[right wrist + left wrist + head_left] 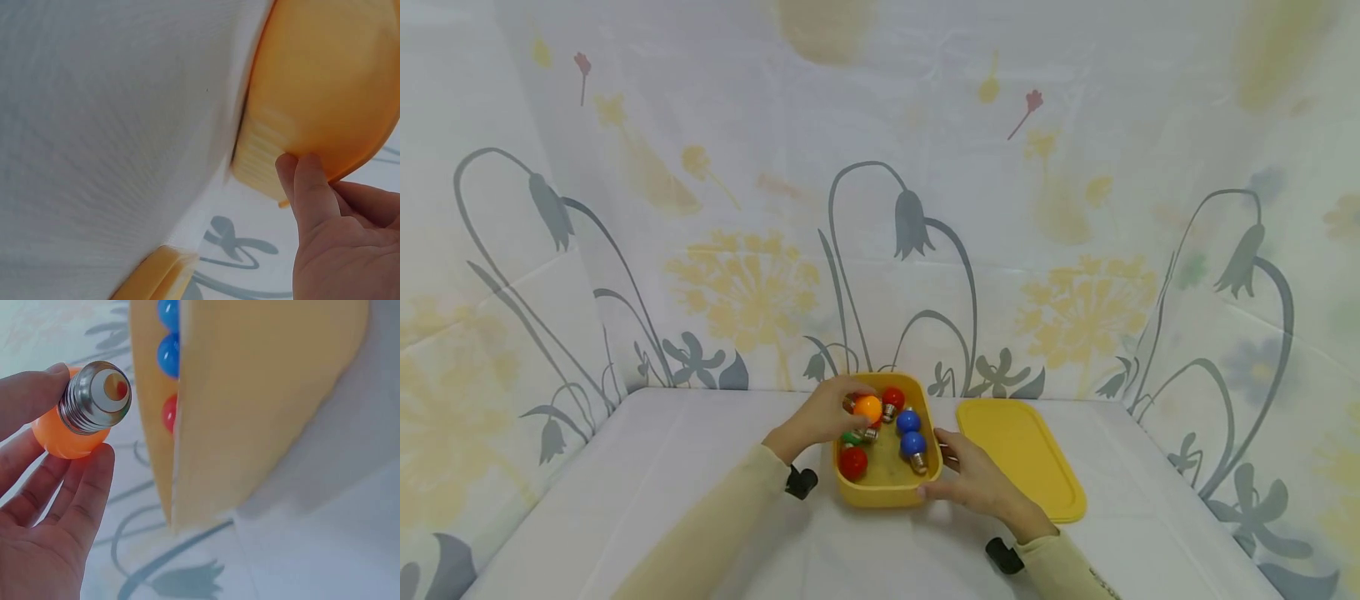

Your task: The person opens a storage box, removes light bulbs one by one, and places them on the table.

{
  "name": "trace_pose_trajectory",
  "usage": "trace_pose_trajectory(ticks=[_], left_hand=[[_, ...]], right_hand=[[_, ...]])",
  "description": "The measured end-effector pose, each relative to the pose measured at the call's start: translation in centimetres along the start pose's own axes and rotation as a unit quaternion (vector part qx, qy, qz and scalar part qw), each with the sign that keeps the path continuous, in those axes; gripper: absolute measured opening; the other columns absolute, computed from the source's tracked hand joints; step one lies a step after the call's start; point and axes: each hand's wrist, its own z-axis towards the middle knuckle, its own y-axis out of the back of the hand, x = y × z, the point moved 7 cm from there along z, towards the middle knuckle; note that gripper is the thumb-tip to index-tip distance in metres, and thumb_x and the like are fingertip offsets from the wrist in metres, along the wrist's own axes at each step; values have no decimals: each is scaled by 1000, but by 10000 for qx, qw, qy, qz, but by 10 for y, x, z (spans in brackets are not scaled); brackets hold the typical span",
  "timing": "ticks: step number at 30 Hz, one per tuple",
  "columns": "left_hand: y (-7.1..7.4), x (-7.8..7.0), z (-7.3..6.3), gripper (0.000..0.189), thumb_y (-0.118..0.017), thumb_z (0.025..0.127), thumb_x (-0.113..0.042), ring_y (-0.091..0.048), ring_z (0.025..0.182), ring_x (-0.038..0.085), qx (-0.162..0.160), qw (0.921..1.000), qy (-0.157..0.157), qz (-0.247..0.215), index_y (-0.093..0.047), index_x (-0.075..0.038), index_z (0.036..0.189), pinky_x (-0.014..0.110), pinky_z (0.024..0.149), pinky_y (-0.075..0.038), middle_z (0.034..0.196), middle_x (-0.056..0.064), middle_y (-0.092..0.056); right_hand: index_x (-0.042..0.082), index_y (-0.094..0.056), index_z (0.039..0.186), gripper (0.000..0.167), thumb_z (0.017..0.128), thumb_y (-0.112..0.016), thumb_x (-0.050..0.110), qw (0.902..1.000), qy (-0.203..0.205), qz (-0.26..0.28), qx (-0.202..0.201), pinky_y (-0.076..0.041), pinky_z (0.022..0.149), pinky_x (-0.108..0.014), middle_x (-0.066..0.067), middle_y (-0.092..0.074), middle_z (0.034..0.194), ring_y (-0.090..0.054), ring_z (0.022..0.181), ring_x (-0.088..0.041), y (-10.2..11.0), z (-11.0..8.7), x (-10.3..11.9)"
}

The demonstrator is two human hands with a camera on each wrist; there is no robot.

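Observation:
Over the left side of a yellow plastic box point(880, 497), my left hand point(826, 414) pinches an orange light bulb point(868, 407) between thumb and fingers. In the left wrist view the bulb's silver screw base point(94, 400) faces the camera. My right hand point(976, 477) touches the box from the right, its fingers fairly straight against the outer wall point(319, 81) and its thumb by the near corner. Inside the box lie blue bulbs point(910, 433), red bulbs point(853, 462) and a green bulb point(852, 437), the green one partly hidden.
A yellow lid point(1022, 454) lies flat on the white-covered table point(662, 483), to the right of the box. Behind the table hangs a flower-patterned cloth point(880, 125). Black wrist straps point(802, 482) show on both arms.

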Motion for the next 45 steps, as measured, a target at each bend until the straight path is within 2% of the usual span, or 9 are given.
trace_pose_trajectory(ticks=[4,11,18,23,28,33,45], left_hand=[[14,8,-4,38,-77,78,-6,-58,96,22,-192,9997,37,-139,-67,-2,115,36,84,-53,106,7,-62],[32,34,-13,42,-76,79,-7,-58,98,23,-432,9965,610,-375,-64,0,119,33,84,-54,108,7,-60],[43,56,-19,42,-75,78,-6,-59,96,27,-643,9933,839,-471,-64,4,117,37,83,-54,108,12,-60],[42,76,-25,42,-75,78,-9,-59,98,30,-678,9890,1260,-385,-64,3,117,38,83,-53,109,14,-60],[37,94,-30,42,-75,80,-12,-56,101,28,-614,9836,1680,-243,-64,0,118,40,86,-50,113,13,-59],[33,104,-31,43,-75,79,-12,-56,99,28,-600,9821,1776,-186,-64,1,118,40,85,-50,113,13,-60],[21,115,-31,41,-77,76,-9,-56,92,24,-505,9806,1893,-111,-65,1,114,38,81,-50,107,11,-61]], right_hand=[[-6,-30,144,101,70,-84,38,10000,-19,10,-3,-40,102,-44,-22,-38,145,-46,127,-36,-1,-1,-1],[-6,-31,144,101,71,-83,39,10000,-15,-89,-31,-41,101,-44,-22,-38,145,-47,125,-36,-1,-1,-1],[-6,-30,144,101,71,-83,39,9999,-95,-102,-42,-40,102,-44,-21,-37,146,-46,127,-35,-1,-1,2],[-6,-30,145,102,71,-83,40,9999,-112,-84,-30,-40,102,-44,-21,-37,146,-46,127,-35,0,-1,3],[-5,-31,144,101,71,-83,40,10000,62,-75,5,-40,102,-43,-21,-39,145,-47,126,-35,-2,1,1],[-4,-32,144,101,70,-83,41,9999,117,-105,-12,-40,102,-43,-20,-39,145,-47,126,-34,-2,1,1],[-5,-32,144,100,71,-82,42,9999,57,-117,-8,-40,102,-44,-21,-39,144,-47,126,-35,-1,-1,3]])
